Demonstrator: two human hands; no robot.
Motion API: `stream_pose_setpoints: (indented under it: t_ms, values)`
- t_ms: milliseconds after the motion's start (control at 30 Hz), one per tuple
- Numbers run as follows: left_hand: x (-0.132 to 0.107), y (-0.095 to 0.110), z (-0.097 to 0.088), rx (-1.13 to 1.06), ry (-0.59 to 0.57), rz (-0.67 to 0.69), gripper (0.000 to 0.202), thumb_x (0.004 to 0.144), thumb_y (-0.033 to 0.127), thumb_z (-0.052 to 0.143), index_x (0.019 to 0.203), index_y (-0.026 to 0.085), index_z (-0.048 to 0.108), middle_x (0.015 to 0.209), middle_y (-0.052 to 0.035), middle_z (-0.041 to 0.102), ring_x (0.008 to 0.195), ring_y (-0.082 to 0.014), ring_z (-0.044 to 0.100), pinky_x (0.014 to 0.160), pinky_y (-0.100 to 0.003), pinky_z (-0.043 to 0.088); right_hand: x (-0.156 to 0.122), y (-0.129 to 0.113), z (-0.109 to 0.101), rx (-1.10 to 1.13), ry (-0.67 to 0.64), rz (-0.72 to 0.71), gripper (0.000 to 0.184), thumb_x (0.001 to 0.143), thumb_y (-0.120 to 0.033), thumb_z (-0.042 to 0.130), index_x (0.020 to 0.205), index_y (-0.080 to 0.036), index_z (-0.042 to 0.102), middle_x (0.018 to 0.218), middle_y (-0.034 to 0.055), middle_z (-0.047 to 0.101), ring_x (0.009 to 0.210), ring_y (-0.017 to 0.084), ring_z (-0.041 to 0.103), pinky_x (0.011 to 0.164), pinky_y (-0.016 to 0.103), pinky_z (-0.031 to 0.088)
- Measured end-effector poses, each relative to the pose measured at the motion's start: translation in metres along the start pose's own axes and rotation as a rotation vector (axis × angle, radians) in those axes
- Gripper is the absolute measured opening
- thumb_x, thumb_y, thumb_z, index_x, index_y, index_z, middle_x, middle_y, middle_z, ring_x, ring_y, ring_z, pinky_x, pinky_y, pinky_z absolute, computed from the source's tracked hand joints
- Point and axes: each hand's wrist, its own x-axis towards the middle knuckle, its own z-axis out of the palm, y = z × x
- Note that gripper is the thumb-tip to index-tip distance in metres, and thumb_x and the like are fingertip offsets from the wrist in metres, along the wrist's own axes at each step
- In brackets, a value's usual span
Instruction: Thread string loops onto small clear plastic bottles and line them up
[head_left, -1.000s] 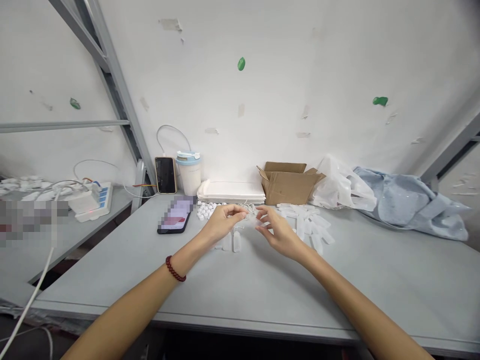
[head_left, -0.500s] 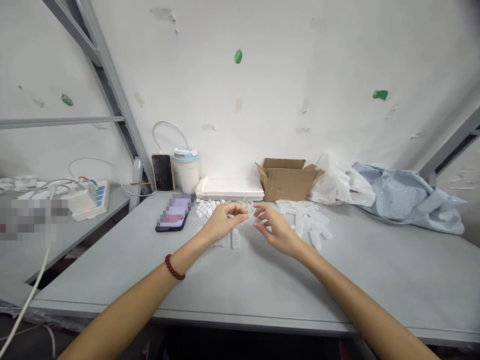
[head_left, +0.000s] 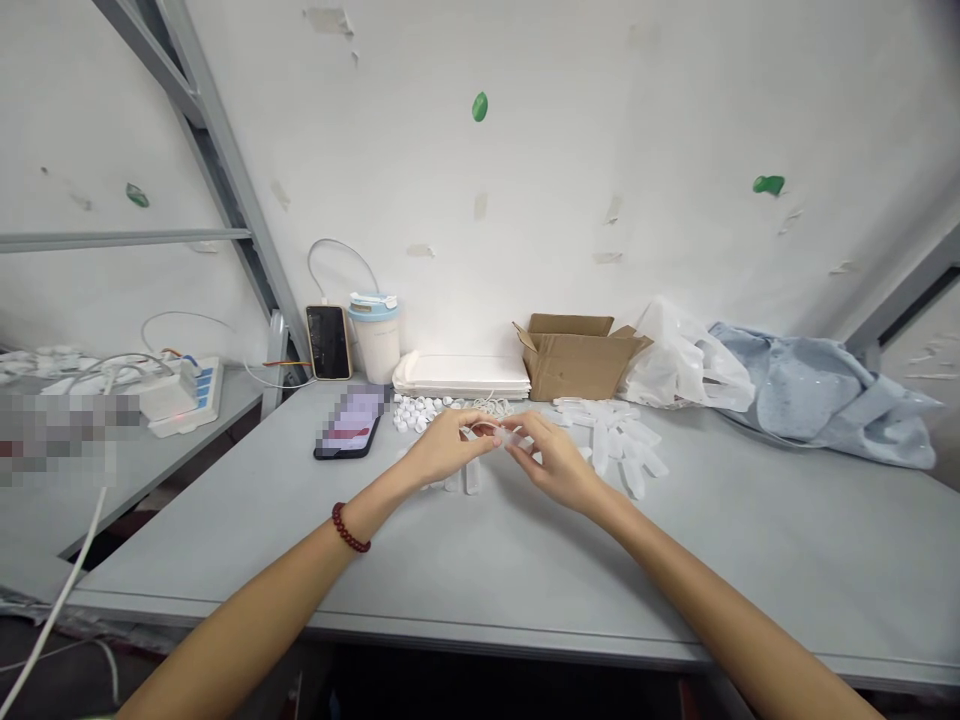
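My left hand [head_left: 447, 446], with a dark red bead bracelet [head_left: 349, 530] on the wrist, pinches a thin white cord [head_left: 484, 425] that curves between finger and thumb. Close beside it, my right hand [head_left: 553, 462] is closed on a small translucent plastic sleeve [head_left: 515, 438]. The fingertips nearly meet, and how cord and sleeve touch is hidden. Behind the hands lie small white caps [head_left: 411, 412] and a tangle of white cords [head_left: 495, 404]. Several translucent sleeves [head_left: 630, 448] are spread right of my right hand; a few more [head_left: 472, 478] lie below my left.
A phone [head_left: 352, 420] lies flat at left; another phone [head_left: 328, 342] leans near a lidded cup [head_left: 376, 340]. Along the wall are a white stack [head_left: 465, 374], an open cardboard box [head_left: 577, 368], a plastic bag [head_left: 675, 365] and blue cloth [head_left: 825, 395]. A power strip [head_left: 187, 400] sits on the left table.
My hands have come closer together. My right fingers have closed on the sleeve, and the white cord now shows at my left fingertips.
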Motion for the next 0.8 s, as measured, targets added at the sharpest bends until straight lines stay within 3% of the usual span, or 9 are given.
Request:
stream_pose_setpoints:
  t_ms: [133,200,300,367,600,800]
  values:
    - [-0.004,-0.002,-0.006,0.388,0.012,0.116,0.027,0.077,0.032,0.06,0.099,0.017,0.062,0.101,-0.0078,0.063,0.098,-0.0248,0.054,0.083,-0.037,0.043,0.003,0.013,-0.004,-0.078,0.085,0.053,0.018,0.084,-0.019,0.046,0.101,-0.019,0.052,0.097,0.0095,0.058,0.08,0.018,0.057,0.062,0.032,0.052]
    - [-0.007,-0.001,-0.008,0.501,-0.074,0.178,0.033,0.076,0.035,0.062,0.103,0.016,0.059,0.102,-0.0092,0.061,0.101,-0.0259,0.051,0.086,-0.038,0.042,0.004,0.018,-0.006,-0.09,0.107,0.085,0.017,0.084,-0.019,0.047,0.1,-0.019,0.053,0.095,0.0092,0.058,0.08,0.018,0.057,0.062,0.032,0.051]
    - [-0.01,-0.001,-0.01,0.524,-0.248,0.168,0.051,0.071,0.046,0.067,0.11,0.015,0.056,0.106,-0.0093,0.058,0.104,-0.026,0.048,0.086,-0.035,0.042,0.003,0.02,-0.007,-0.097,0.124,0.089,0.017,0.085,-0.018,0.046,0.1,-0.019,0.052,0.094,0.0088,0.058,0.082,0.019,0.057,0.064,0.032,0.051]
    - [-0.011,0.0,-0.011,0.545,-0.304,0.146,0.059,0.067,0.048,0.069,0.113,0.014,0.054,0.108,-0.0099,0.057,0.107,-0.0266,0.046,0.088,-0.035,0.041,0.003,0.017,-0.006,-0.095,0.114,0.064,0.018,0.085,-0.018,0.046,0.101,-0.02,0.052,0.096,0.0089,0.057,0.083,0.019,0.057,0.065,0.033,0.052]
    - [-0.011,0.001,-0.014,0.609,-0.357,0.082,0.056,0.068,0.038,0.066,0.117,0.012,0.054,0.105,-0.0106,0.058,0.109,-0.0268,0.045,0.088,-0.033,0.04,0.001,0.003,-0.002,-0.056,0.055,-0.009,0.019,0.086,-0.016,0.046,0.104,-0.02,0.052,0.1,0.0098,0.058,0.089,0.02,0.058,0.069,0.034,0.051]
    - [-0.011,-0.002,-0.016,0.612,-0.351,0.068,0.053,0.069,0.034,0.062,0.117,0.013,0.055,0.106,-0.0111,0.057,0.108,-0.0266,0.046,0.088,-0.033,0.041,0.001,0.004,-0.003,-0.05,0.058,-0.002,0.019,0.086,-0.017,0.046,0.104,-0.02,0.052,0.101,0.0103,0.057,0.09,0.02,0.058,0.072,0.036,0.051]
